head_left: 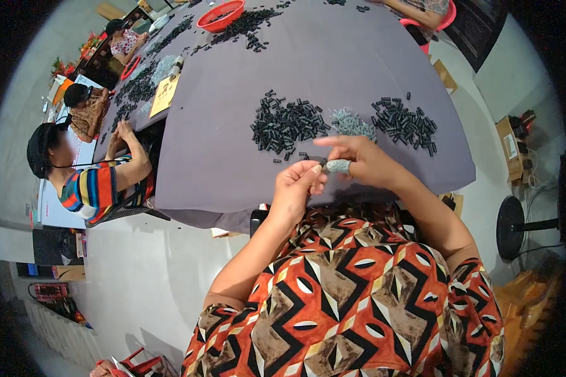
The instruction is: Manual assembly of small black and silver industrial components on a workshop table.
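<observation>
Left grip (pixel 294 183) pinched on a black piece (pixel 322 163), right grip (pixel 360 158) just beside it

So the left grip has thumb and fingers closed on one small black piece, over the near part of the bench (pixel 233 169). Right grip sits opposite, index stretched out, with a grey wrap (pixel 338 166) on what looks like the thumb, its tip at or right next to the piece. Can't tell if that grip is actually grasping anything.

Why it's like that, my guess: holding the piece low and close to the body makes it easy to see and lets both grips meet without stretching. The left pile (pixel 286 125) and right pile (pixel 409 122) of black pieces flank the grey pile (pixel 349 119), all just beyond the grips, so probably a short reach to any of them. The wrap is likely there to save the skin.

Now the murky stuff. Fingertips cover much of the held piece, so no idea which way it points or whether anything's in it. The right grip hides the near edge of the grey pile, and those grey bits are too fine to tell apart anyway. The red basin (pixel 220 16) runs up to the top of the view. Co-worker in stripes (pixel 107 182) on the left: hands too small to make out what they hold.
</observation>
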Action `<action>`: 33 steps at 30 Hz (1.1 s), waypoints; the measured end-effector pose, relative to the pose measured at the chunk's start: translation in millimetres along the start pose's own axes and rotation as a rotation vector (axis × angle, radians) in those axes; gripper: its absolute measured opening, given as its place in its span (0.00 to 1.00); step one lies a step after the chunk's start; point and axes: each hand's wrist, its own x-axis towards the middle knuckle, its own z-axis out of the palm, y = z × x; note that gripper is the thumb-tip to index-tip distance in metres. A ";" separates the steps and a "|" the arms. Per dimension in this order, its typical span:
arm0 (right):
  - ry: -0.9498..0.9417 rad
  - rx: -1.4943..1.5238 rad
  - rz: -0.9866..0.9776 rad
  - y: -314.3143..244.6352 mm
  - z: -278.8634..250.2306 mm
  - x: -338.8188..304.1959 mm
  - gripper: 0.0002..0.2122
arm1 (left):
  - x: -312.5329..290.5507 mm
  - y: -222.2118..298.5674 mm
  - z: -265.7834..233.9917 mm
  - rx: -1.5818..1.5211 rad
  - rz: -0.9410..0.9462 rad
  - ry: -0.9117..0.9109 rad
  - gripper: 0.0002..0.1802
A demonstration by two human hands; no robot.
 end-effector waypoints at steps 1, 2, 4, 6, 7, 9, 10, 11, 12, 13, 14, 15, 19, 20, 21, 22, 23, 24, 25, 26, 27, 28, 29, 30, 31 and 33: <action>0.031 -0.037 -0.046 -2.8 -1.1 -1.8 0.20 | -0.4 3.0 2.6 0.001 0.002 -0.002 0.07; 0.033 -0.038 -0.048 -2.3 -1.7 -2.1 0.20 | -0.4 5.4 4.7 -0.026 -0.014 0.021 0.07; 0.078 -0.633 -0.285 -1.5 -2.5 -2.2 0.26 | -1.2 10.2 9.3 -0.050 -0.030 0.042 0.07; 0.116 -0.733 -0.284 -5.3 5.7 -3.3 0.27 | -2.5 13.3 13.0 -0.117 -0.087 0.094 0.08; 0.128 -0.835 -0.295 -7.6 8.8 -2.9 0.27 | -2.9 12.4 12.3 -0.116 -0.087 0.094 0.08; 0.140 -0.936 -0.307 -10.1 16.3 -2.0 0.26 | -2.9 8.0 8.4 -0.181 -0.101 0.040 0.07; 0.158 -0.986 -0.258 -11.4 19.5 -0.8 0.24 | -2.2 6.5 7.4 -0.180 -0.100 0.038 0.07; 0.176 -1.036 -0.209 -12.2 21.8 0.2 0.22 | -2.4 4.5 6.6 -0.188 -0.109 0.055 0.07; 0.177 -1.037 -0.210 -7.2 24.4 2.6 0.22 | -2.2 3.0 5.5 -0.197 -0.117 0.073 0.07; 0.209 -1.062 -0.284 -0.3 28.0 5.2 0.17 | -1.8 1.6 4.6 -0.198 -0.117 0.071 0.07; 0.240 -1.088 -0.359 3.9 29.8 6.3 0.13 | -1.4 0.4 3.6 -0.188 -0.114 0.059 0.06; 0.240 -1.089 -0.357 6.1 29.7 5.7 0.13 | -1.3 0.0 3.5 -0.179 -0.112 0.048 0.06; 0.203 -1.052 -0.351 9.8 31.6 5.4 0.13 | -5.6 4.4 13.5 -0.145 -0.126 0.135 0.06; 0.181 -1.056 -0.336 11.4 30.9 4.2 0.13 | -6.3 3.7 12.6 -0.129 -0.144 0.097 0.06; 0.180 -1.056 -0.336 13.0 30.6 2.1 0.13 | -7.0 2.7 11.6 -0.112 -0.161 0.058 0.06; 0.157 -1.052 -0.307 14.9 31.1 -0.4 0.12 | -6.9 1.5 9.3 -0.113 -0.161 0.060 0.06; 0.135 -1.048 -0.278 17.0 32.2 -2.5 0.12 | -6.4 -0.7 6.2 -0.079 -0.205 0.038 0.06; 0.134 -1.048 -0.279 19.9 34.0 -4.0 0.12 | -5.7 -3.4 3.5 -0.046 -0.249 0.015 0.06; 0.139 -1.016 -0.260 23.7 36.4 -6.1 0.12 | -5.6 -7.3 1.2 -0.046 -0.251 0.014 0.06; 0.145 -0.983 -0.241 27.4 38.4 -8.2 0.11 | -5.7 -12.0 -0.9 -0.070 -0.236 -0.004 0.06; 0.147 -0.984 -0.238 30.7 39.7 -10.4 0.11 | -5.7 -16.4 -2.6 -0.095 -0.221 -0.024 0.06; 0.160 -0.949 -0.234 33.7 40.7 -13.0 0.11 | -5.9 -20.2 -3.4 -0.091 -0.222 -0.026 0.06; 0.173 -0.914 -0.230 36.1 41.8 -15.5 0.11 | -6.0 -23.3 -3.6 -0.099 -0.219 -0.042 0.06; 0.180 -0.913 -0.229 38.1 43.1 -18.1 0.11 | -6.8 -25.9 -3.5 -0.107 -0.216 -0.059 0.06; 0.188 -0.892 -0.256 40.3 43.2 -20.5 0.10 | -7.6 -26.8 -1.6 -0.105 -0.219 -0.068 0.06; 0.206 -0.873 -0.279 39.8 39.4 -23.8 0.09 | -10.5 -26.0 2.7 -0.060 -0.255 -0.017 0.07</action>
